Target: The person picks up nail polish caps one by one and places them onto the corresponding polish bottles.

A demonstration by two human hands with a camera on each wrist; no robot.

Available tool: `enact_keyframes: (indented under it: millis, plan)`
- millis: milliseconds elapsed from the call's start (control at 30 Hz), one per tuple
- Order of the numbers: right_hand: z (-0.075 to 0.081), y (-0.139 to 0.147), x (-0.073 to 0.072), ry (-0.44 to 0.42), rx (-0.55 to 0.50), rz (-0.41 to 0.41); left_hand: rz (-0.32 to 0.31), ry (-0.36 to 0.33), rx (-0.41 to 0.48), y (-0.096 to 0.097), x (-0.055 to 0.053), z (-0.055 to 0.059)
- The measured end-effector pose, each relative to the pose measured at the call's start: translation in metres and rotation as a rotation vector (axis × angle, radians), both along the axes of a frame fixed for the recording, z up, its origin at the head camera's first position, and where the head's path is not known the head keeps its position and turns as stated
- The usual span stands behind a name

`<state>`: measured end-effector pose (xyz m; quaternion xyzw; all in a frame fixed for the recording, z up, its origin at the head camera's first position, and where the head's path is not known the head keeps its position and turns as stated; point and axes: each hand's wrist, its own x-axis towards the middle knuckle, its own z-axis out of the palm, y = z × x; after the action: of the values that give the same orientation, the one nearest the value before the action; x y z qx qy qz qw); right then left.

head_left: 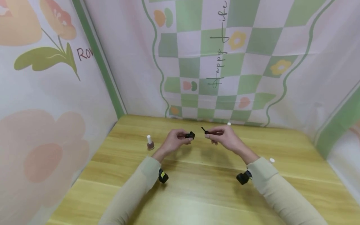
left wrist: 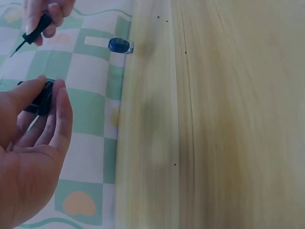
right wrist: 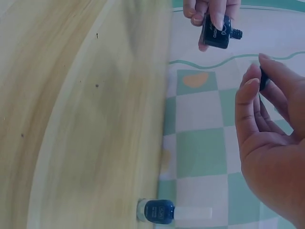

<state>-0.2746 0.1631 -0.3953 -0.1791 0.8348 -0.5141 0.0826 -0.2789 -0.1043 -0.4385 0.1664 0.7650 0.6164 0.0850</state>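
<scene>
Out over the far half of the table, my left hand (head_left: pixel 173 140) pinches a small black nail polish bottle (right wrist: pixel 217 32) between thumb and fingers. Its threaded neck is bare, seen in the right wrist view. My right hand (head_left: pixel 226 136) pinches the black cap (left wrist: pixel 38 30), whose thin brush (head_left: pixel 203 128) sticks out past the fingertips. A short gap separates brush and bottle, and both hands are raised off the tabletop. In the right wrist view the fingers mostly cover the cap.
A brownish nail polish bottle (head_left: pixel 150 145) with a white cap stands left of my left hand. A dark blue one (right wrist: pixel 160 211) stands near the back edge. Another white cap (head_left: pixel 272 160) shows beside my right sleeve. A patterned curtain (head_left: pixel 188 43) hangs behind the wooden table (head_left: pixel 194 193).
</scene>
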Motion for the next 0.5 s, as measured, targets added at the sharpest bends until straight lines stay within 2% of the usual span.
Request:
enact_keyframes:
  millis: [167, 333, 500]
  plan:
    - [0.0009, 0.0036, -0.0011, 0.025, 0.049, 0.027, -0.029, -0.002, -0.009, -0.0027, 0.0019, -0.0007]
    - [0.0033, 0.0031, -0.0017, 0.084, 0.099, 0.095, -0.023, 0.009, -0.034, -0.0047, 0.0033, -0.001]
    - [0.0061, 0.0021, -0.0019, 0.121, 0.103, 0.156, -0.034, 0.016, -0.013, -0.005, 0.0021, -0.0008]
